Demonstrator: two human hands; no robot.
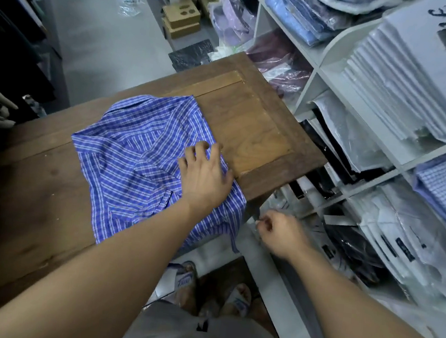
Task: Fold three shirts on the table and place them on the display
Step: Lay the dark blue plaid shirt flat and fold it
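A blue checked shirt (141, 155) of thin woven cloth lies rumpled and partly folded on the brown wooden desk (250, 128), close to the near edge. Its lower part spills over that edge, and a narrow strip hangs down. The collar end points toward the far left. The desk top is dark and scuffed, with a lighter rectangular inset panel set in a plain frame toward its right edge. The left hand (204, 178) rests flat on the right part of the shirt, near the near edge, its fingers (199, 150) spread wide and pressing the cloth down. The right hand (278, 231) hangs below the near right corner, apart from the hanging strip. Its fingers are curled in, thumb against forefinger, and I cannot tell whether they hold anything. Beside the right edge stands a white shelf (307, 92) of square cubbies, packed with flat folded shirts in glossy clear plastic bags.
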